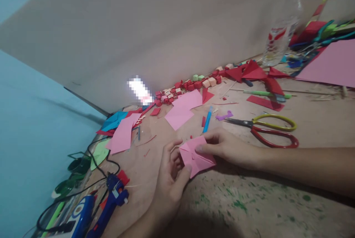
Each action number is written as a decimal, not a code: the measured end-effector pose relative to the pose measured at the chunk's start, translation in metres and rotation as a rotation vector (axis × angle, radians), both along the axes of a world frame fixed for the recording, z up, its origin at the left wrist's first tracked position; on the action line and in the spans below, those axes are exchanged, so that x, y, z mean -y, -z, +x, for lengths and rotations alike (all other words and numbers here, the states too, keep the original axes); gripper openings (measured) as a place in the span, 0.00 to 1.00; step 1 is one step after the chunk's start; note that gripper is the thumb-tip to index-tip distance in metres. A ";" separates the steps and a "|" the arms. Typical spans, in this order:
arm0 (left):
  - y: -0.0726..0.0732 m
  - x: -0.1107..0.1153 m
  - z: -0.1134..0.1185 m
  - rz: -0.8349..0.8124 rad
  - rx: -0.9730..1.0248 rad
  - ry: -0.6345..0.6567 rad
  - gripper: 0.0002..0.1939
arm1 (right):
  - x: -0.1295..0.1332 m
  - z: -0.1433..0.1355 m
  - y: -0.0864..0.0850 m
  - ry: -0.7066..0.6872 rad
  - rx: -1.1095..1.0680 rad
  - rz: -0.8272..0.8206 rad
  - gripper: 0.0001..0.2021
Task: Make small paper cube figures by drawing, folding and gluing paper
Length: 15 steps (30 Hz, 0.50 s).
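Note:
A small folded square of pink paper [197, 156] is held just above the table, with crease lines and flaps meeting near its middle. My left hand [172, 171] grips its lower left edge, thumb on top and fingers curled behind. At its upper right, my right hand [222, 145] pinches it, thumb flat on the paper. Beyond my hands lie cut pink sheets [184, 108] and a blue pen [207, 119]. Scissors [249, 123] with one yellow and one red handle lie open behind my right forearm.
A blue glue gun [113, 193] with a black cord and a blue bottle [83, 214] lie at the left. Small red and cream paper blocks [191, 85] line the back wall. A clear plastic bottle [283, 31] stands at the back right near a large pink sheet [332, 64].

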<state>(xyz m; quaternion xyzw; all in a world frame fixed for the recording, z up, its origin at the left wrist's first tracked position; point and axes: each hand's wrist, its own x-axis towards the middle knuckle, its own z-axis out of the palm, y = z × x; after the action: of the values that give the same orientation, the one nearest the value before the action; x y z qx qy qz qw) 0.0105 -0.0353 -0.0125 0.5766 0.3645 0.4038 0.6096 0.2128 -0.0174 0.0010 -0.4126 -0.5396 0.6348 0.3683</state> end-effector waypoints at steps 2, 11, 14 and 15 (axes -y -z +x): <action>0.001 0.001 0.001 -0.026 0.023 0.013 0.26 | -0.002 0.000 0.002 0.011 -0.026 -0.006 0.13; 0.000 0.000 0.003 0.030 -0.066 -0.065 0.14 | -0.004 0.002 0.008 0.053 -0.057 0.043 0.11; -0.001 0.000 0.001 0.033 -0.089 -0.119 0.12 | -0.004 0.002 0.008 0.044 -0.044 0.052 0.12; -0.001 0.000 0.000 0.034 -0.092 -0.130 0.12 | -0.004 0.002 0.008 0.042 -0.037 0.055 0.12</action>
<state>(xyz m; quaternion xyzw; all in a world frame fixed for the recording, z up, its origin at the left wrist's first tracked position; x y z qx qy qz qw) 0.0104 -0.0354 -0.0118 0.5799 0.4219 0.4220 0.5547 0.2147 -0.0135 -0.0069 -0.4018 -0.5410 0.6195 0.4027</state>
